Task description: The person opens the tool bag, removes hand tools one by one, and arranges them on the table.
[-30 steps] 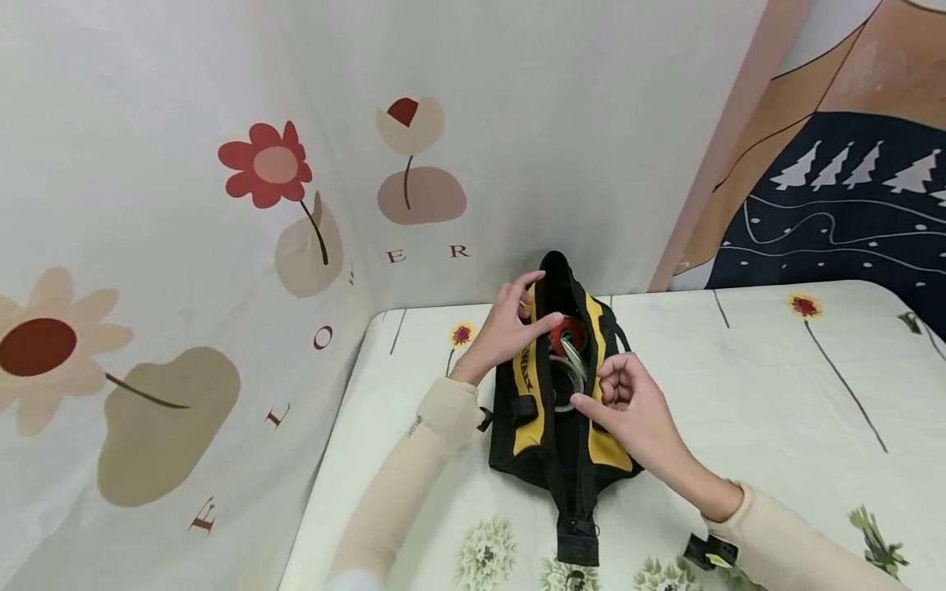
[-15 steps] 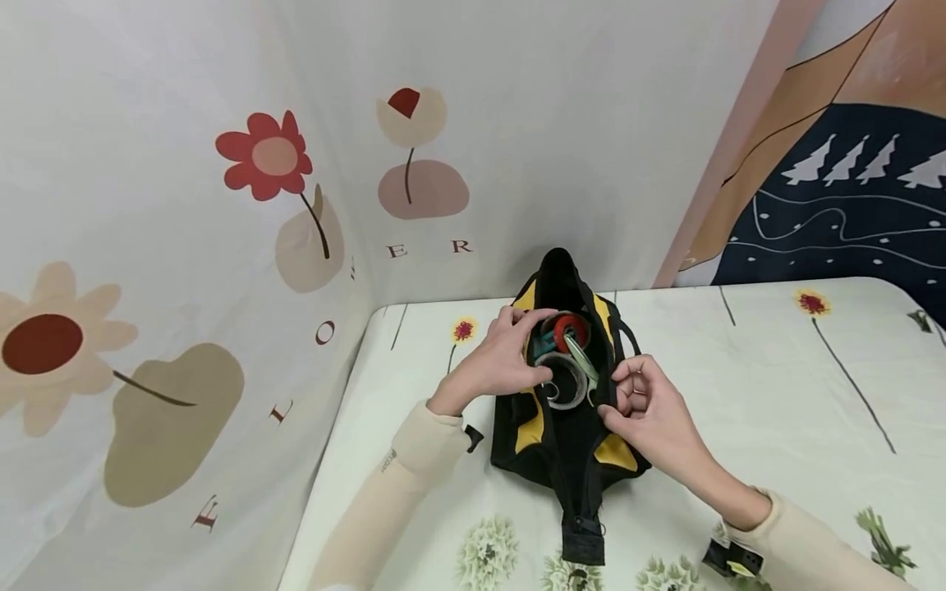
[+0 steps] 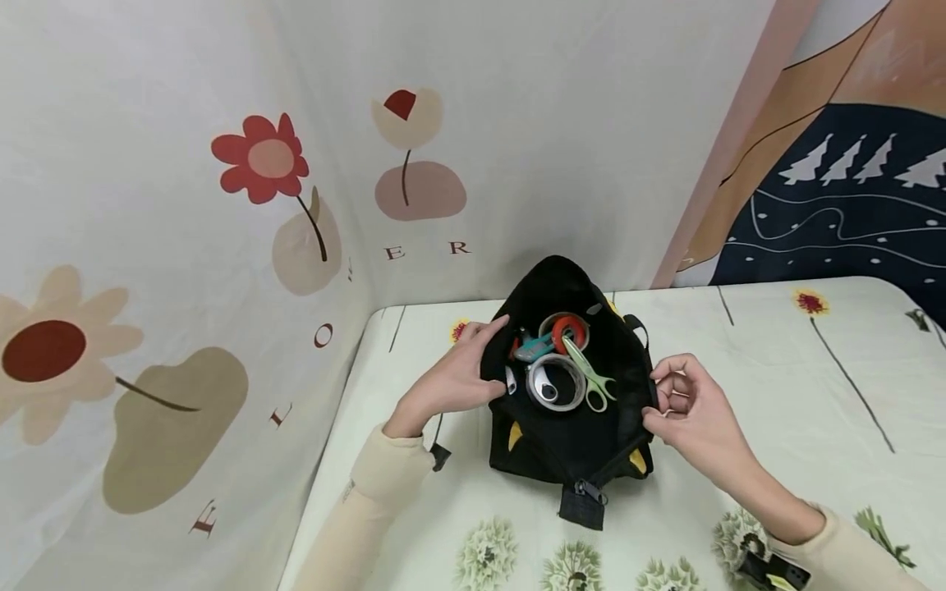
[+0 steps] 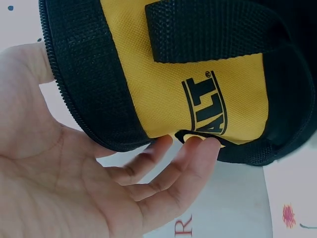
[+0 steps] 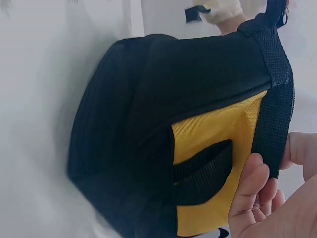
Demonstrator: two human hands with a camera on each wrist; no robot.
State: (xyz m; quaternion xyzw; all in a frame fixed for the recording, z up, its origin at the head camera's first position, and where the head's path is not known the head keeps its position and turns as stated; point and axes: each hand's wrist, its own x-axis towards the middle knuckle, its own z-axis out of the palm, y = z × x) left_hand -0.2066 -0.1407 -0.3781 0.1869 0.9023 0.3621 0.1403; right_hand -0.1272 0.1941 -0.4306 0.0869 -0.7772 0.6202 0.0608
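A black and yellow tool bag (image 3: 569, 447) stands on the table with its zipped mouth spread wide. My left hand (image 3: 461, 369) grips the left edge of the mouth; in the left wrist view its fingers (image 4: 190, 173) curl against the yellow side. Opposite, my right hand (image 3: 695, 414) pinches the other edge, thumb and fingers (image 5: 255, 181) on either side of the zipper band. Inside lie light green scissors (image 3: 595, 384), a grey tape roll (image 3: 580, 382), a red tape roll (image 3: 558, 333) and a teal-handled tool (image 3: 530, 350). A white rounded piece (image 3: 545, 387) shows through the grey roll.
The table has a flower-printed white cover (image 3: 761, 369). A printed curtain (image 3: 517, 164) hangs right behind the bag, another stretch runs along the left. The bag's end tab with the zipper pull (image 3: 585, 501) points toward me.
Both hands have moved apart, drawing the bag's edges outward. Its mouth has gone from a narrow slit to a wide opening, and more of the contents shows.
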